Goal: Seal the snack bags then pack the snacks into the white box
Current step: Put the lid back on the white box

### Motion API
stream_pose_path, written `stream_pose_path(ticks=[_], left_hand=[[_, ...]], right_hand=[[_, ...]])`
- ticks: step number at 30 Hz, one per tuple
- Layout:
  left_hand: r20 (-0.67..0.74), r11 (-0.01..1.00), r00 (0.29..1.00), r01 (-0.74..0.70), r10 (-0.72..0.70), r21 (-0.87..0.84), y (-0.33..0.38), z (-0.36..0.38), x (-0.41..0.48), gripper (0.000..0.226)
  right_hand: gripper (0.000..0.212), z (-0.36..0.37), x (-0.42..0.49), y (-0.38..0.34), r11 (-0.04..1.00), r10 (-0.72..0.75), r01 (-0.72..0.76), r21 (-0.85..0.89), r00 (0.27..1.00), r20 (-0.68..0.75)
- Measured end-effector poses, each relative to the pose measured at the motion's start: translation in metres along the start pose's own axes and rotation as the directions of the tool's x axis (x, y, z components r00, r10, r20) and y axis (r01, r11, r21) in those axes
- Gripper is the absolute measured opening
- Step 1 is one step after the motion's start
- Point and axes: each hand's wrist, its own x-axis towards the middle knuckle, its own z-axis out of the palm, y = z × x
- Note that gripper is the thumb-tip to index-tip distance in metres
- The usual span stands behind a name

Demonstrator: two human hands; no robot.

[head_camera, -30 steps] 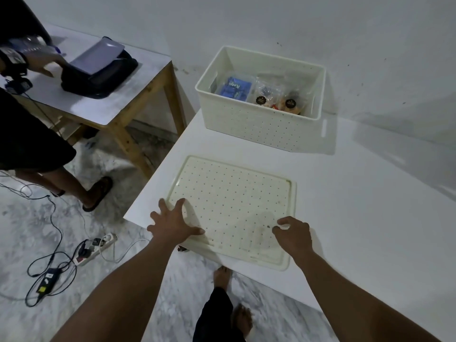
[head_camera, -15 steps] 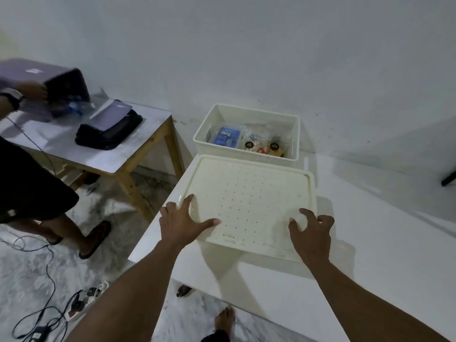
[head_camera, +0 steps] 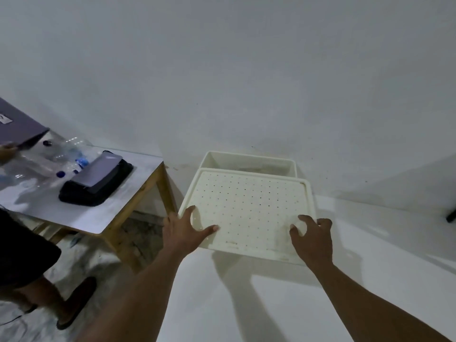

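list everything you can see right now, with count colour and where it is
perforated plastic lid: 1, cream, held above the box
plastic storage box: 1, white, far edge of the table, mostly hidden by the lid
table: 1, white, in front
wooden side table: 1, pale top, left
flat pouch: 1, black, on the side table
clear plastic bottles: several, blue caps, side table
second person: 1, dark clothes, far left
left hand: lid's near-left edge
right hand: lid's near-right edge
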Motion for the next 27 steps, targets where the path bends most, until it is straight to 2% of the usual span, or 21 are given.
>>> stream_pose_path(ticks=[6, 12, 17, 21, 24, 27], left_hand=[[-0.002, 0.989, 0.998, -0.068, 0.069, 0.128, 0.009, 0.014, 0.068, 0.104], [-0.041, 0.964, 0.984, -0.158, 0.171, 0.215, 0.027, 0.024, 0.123, 0.099], [-0.007, 0.954, 0.978, -0.201, 0.208, 0.223, 0.037, 0.032, 0.16, 0.101], [0.022, 0.948, 0.976, -0.215, 0.216, 0.234, 0.044, 0.039, 0.175, 0.101], [0.038, 0.922, 0.964, -0.264, 0.265, 0.282, 0.042, 0.04, 0.18, 0.098], [0.164, 0.845, 0.901, -0.433, 0.4, 0.315, 0.044, 0.044, 0.185, 0.092]], right_hand=[[0.041, 0.043, 0.053, -0.01, 0.996, 0.052, -0.051, -0.071, 0.999, 0.014], [0.04, 0.068, 0.101, -0.028, 0.974, 0.052, -0.06, -0.216, 0.998, -0.046], [0.042, 0.084, 0.129, -0.031, 0.949, 0.02, -0.033, -0.314, 0.999, -0.046], [0.043, 0.094, 0.144, -0.032, 0.946, 0.049, -0.053, -0.318, 0.999, -0.02], [0.045, 0.101, 0.143, -0.03, 0.907, -0.071, 0.048, -0.419, 0.997, -0.038], [0.051, 0.105, 0.146, -0.032, 0.833, -0.226, 0.253, -0.492, 0.967, 0.115]])
